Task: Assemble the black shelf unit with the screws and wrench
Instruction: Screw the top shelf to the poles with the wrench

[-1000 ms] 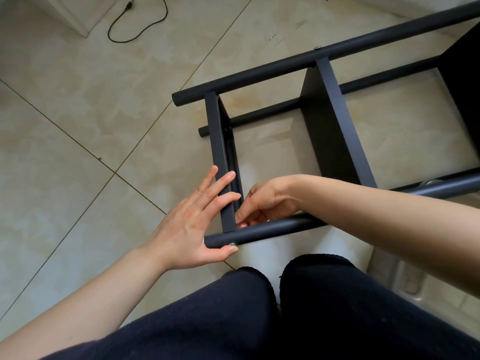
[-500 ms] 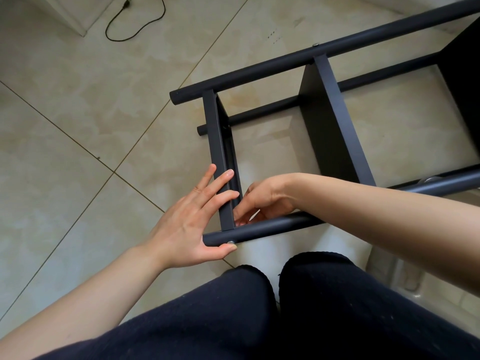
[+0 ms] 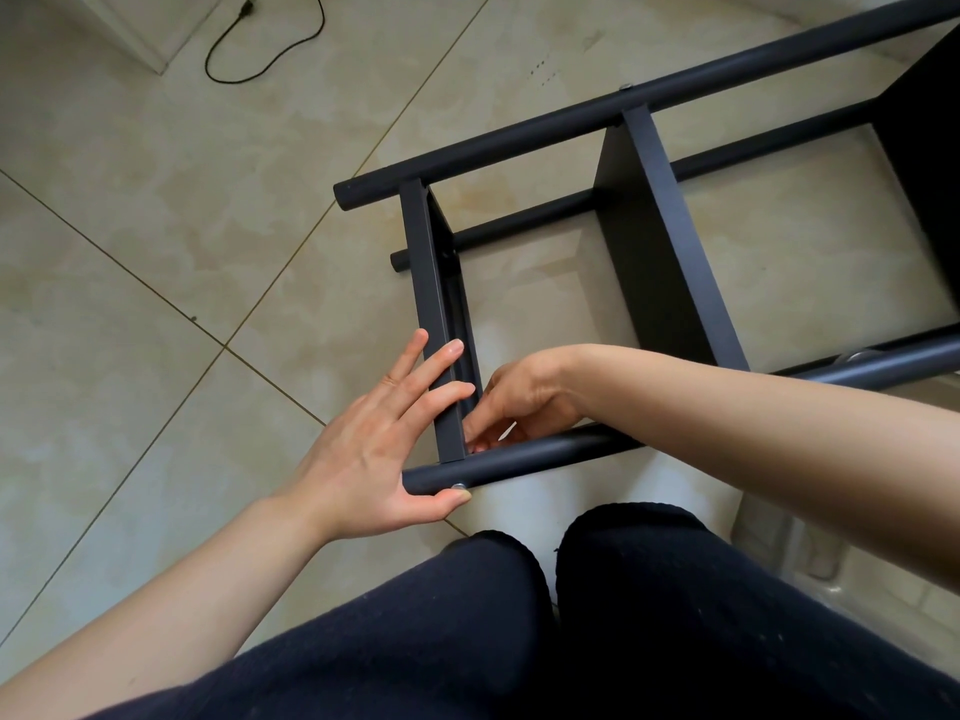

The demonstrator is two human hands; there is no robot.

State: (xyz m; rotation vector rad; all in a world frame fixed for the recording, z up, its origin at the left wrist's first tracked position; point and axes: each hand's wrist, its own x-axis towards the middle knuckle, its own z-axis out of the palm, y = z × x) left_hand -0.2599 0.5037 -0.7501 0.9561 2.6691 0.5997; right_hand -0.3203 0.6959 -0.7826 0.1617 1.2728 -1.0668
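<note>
The black shelf unit [image 3: 660, 241] lies on its side on the tiled floor in front of my knees. My left hand [image 3: 374, 449] presses straight fingers on the edge of the end panel [image 3: 431, 283]. Its thumb touches a silver screw head [image 3: 458, 485] under the near pole [image 3: 545, 452]. My right hand [image 3: 519, 402] reaches inside the frame to the corner where that panel meets the pole. Its fingertips are curled and pinched together there; what they hold is hidden. No wrench is in view.
A black cable [image 3: 260, 49] lies on the floor at the top left beside a white base. My dark-trousered knees [image 3: 519, 615] fill the bottom. A white moulded object [image 3: 810, 558] sits at the right. Another screw head [image 3: 626, 86] shows on the far pole.
Both hands stay at the same corner. The right fingertips have shifted slightly against the joint, and the view has drifted a little.
</note>
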